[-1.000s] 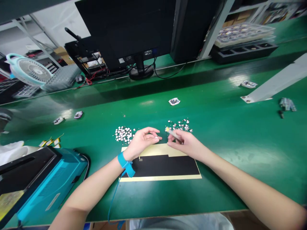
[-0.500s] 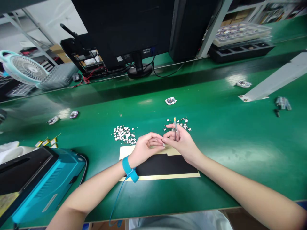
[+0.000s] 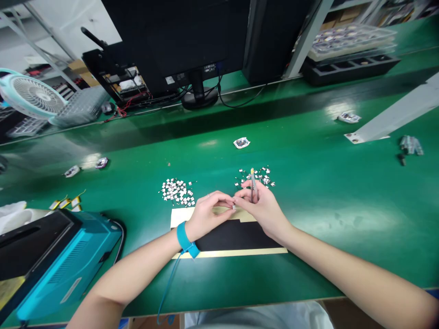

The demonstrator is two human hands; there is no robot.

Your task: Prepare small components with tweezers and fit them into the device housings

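My left hand (image 3: 210, 212), with a blue wrist strap (image 3: 187, 240), pinches a small white part (image 3: 234, 207) at its fingertips. My right hand (image 3: 262, 208) meets it there, thumb and fingertips closed at the same part. Tweezers (image 3: 254, 180) are tucked in the right hand, their yellowish end pointing up and away. Under both hands lies a black strip (image 3: 236, 236) on a pale yellow sheet (image 3: 240, 253). One pile of small white parts with short leads (image 3: 176, 192) lies beyond the left hand, and a looser pile (image 3: 265, 176) lies beyond the right.
A teal and black machine (image 3: 72, 265) stands at the left, near several yellow-edged pouches (image 3: 65, 202). White-cased pieces (image 3: 242, 143) are scattered on the green bench (image 3: 302, 169). Behind stand a monitor (image 3: 181, 36) and a fan (image 3: 36, 96). A grey metal leg (image 3: 394, 109) rises at the right.
Both hands stay together at almost the same spot. The small white part shows a little more clearly between the fingertips. The camera view has shifted slightly.
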